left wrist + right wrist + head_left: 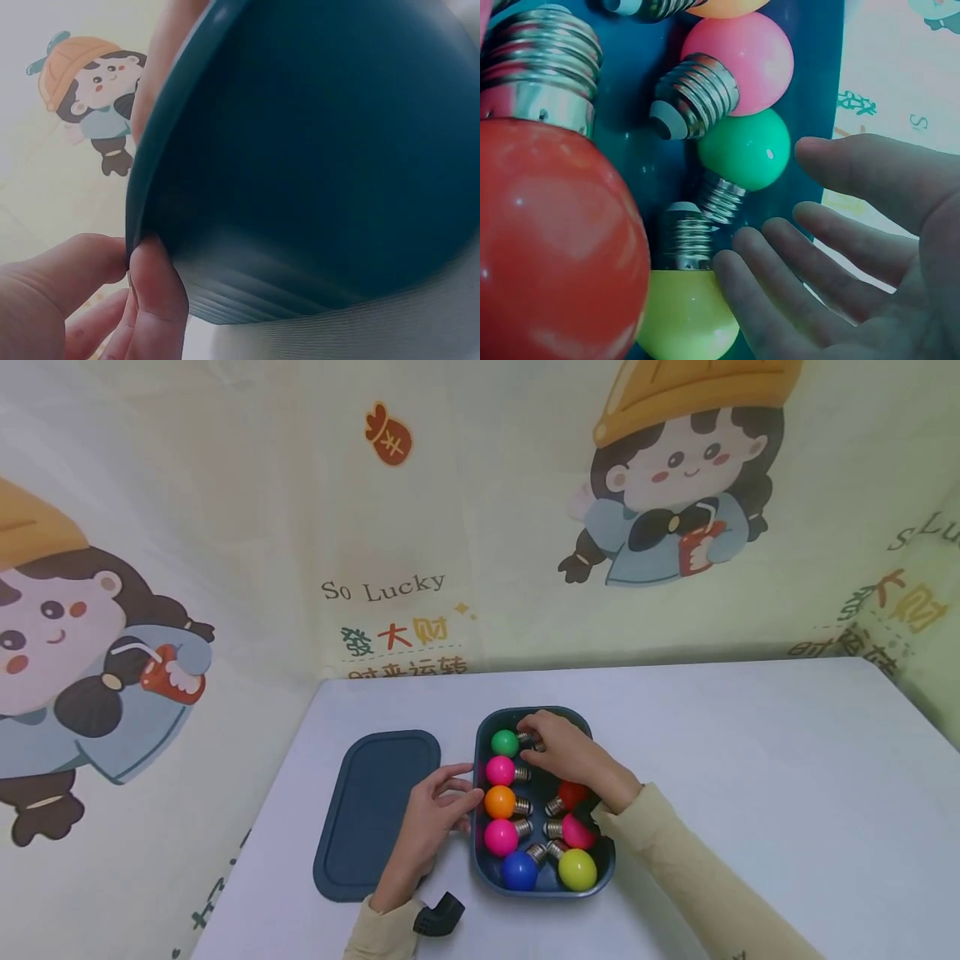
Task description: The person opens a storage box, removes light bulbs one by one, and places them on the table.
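A dark blue tray [537, 793] holds colored light bulbs with metal screw bases. My left hand [431, 814] pinches its left rim between thumb and fingers, seen closely in the left wrist view. Over the tray's far end is my right hand [572, 752], fingers loosely spread. In the right wrist view, its fingertips are right at a yellow bulb [686, 315], with a green bulb [746, 150] beside it. Down the left side lie pink [500, 770], orange [499, 802] and blue [519, 871] bulbs. A red bulb [573, 795] on the right is partly hidden by my right wrist.
A flat dark blue lid [378, 814] lies on the white table [750, 760], left of the tray and partly beneath my left forearm. Another yellow bulb [577, 869] occupies the near right corner. A printed cloth [510, 510] hangs behind the table.
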Tool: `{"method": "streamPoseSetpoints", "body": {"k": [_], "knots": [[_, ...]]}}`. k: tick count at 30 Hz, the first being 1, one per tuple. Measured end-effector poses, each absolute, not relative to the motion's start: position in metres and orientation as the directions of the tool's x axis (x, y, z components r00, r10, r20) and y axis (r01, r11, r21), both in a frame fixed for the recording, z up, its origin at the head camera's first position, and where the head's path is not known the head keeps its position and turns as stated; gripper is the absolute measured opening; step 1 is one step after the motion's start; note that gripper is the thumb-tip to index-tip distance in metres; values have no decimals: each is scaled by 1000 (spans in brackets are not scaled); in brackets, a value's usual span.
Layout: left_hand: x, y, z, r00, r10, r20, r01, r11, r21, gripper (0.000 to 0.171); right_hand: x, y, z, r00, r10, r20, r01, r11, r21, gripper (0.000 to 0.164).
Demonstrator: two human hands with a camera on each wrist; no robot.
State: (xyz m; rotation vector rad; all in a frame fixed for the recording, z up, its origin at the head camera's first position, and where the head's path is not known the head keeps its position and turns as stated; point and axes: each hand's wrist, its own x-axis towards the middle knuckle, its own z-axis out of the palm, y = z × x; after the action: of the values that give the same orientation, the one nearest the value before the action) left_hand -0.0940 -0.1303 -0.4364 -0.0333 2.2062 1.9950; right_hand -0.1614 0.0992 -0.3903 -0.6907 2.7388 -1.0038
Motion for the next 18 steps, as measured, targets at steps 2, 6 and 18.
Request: {"method": "streamPoseSetpoints", "body": {"k": [2, 6, 18], "knots": [[-94, -131, -437, -985, 97, -139, -129, 107, 986, 45, -163, 98, -391, -886, -464, 18, -368, 677, -638, 41], [-95, -131, -438, -984, 97, -148, -138, 103, 985, 43, -165, 94, -392, -886, -463, 10, -370, 695, -616, 44], [-95, -132, -438, -984, 105, -144, -134, 103, 986, 45, -174, 83, -395, -892, -451, -19, -364, 744, -561, 47]]}}
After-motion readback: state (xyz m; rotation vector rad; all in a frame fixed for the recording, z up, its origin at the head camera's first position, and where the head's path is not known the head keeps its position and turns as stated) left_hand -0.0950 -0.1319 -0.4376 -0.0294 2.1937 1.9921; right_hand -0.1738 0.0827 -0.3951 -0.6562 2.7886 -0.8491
